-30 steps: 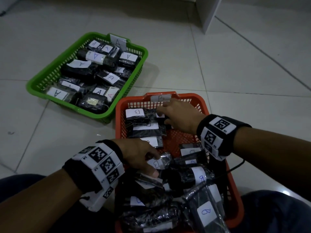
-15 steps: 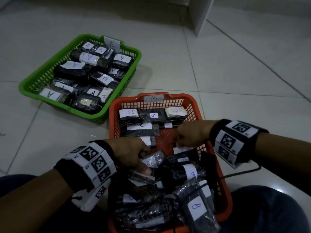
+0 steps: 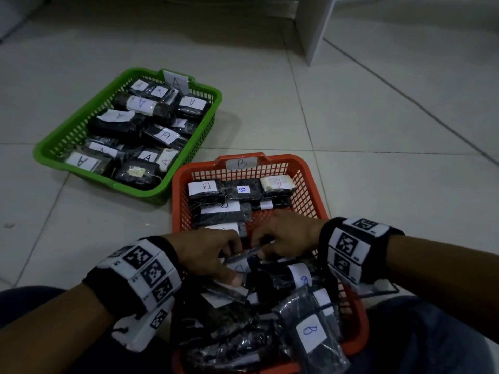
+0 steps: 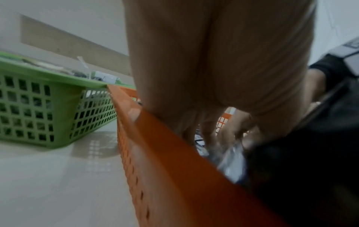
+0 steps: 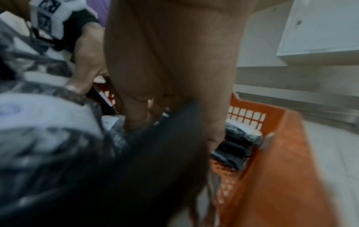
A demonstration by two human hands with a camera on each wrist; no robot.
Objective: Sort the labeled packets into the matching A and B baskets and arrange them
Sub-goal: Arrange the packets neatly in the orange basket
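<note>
Sorting looks done: green A basket [image 3: 62, 147] full far left. We now arrange orange B basket [image 3: 310, 179]; far rows tidy, near heap loose. Left hand [image 3: 208, 255] and right hand [image 3: 286, 236] both pinch one packet [image 3: 243, 261] mid-basket.

1. Green basket [image 3: 186, 168], orange basket [image 3: 310, 179]: moulded plastic lattice, smooth, slight sheen.
2. Packets [image 3: 244, 190]: crinkled glossy film over black contents; matt white paper labels.
3. Floor [image 3: 378, 157]: glazed tile, reflective.
4. Wristbands [image 3: 353, 244]: black cloth, matt.

Both hands [image 3: 213, 255] pinching one packet [image 3: 243, 263] over orange B basket [image 3: 310, 174], green A basket [image 3: 67, 136] beside
</note>
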